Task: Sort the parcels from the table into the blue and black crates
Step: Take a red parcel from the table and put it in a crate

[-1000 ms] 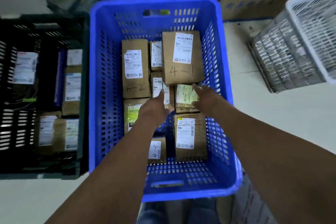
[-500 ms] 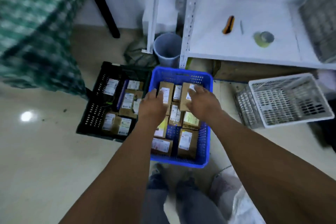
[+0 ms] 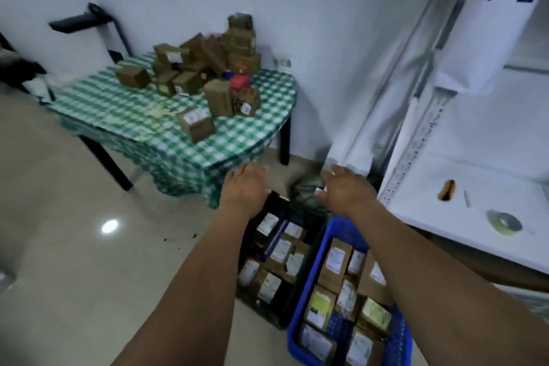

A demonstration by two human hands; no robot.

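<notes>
White walls and a pale, glossy floor surround a small table [image 3: 118, 116] draped in a green-and-white checked cloth, which stands against the wall ahead and to the left. On it lies a loose heap of brown cardboard parcels [image 3: 193, 68], many with white shipping labels, stacked highest at the back right. One labelled parcel [image 3: 196, 123] sits alone near the front edge, apart from the heap, and a small red item [image 3: 240, 82] shows among the boxes. On the floor below stand the black crate [image 3: 261, 312] and, close against its right side, the blue crate [image 3: 341, 226]. Each already holds a layer of labelled parcels. To the right, a white shelf [image 3: 445, 232] carries a roll of tape [image 3: 505, 223] and an orange-handled cutter [image 3: 446, 189].

The left hand [image 3: 245, 187] and right hand [image 3: 346, 190] stretch forward, palms down, over the far ends of the crates. Their fingers are straight and spread, and they hold nothing.

The step in hand looks like the reach back to the table for another parcel. With so many boxes left there, the sort seems only partway through. The table is well apart from both hands, so the next move calls for a step or lean toward it, then a grip on one box. The lone parcel at the front looks the easiest pick, since pulling from low in the heap could topple it. The parcel's label would then need reading to choose the crate.
</notes>
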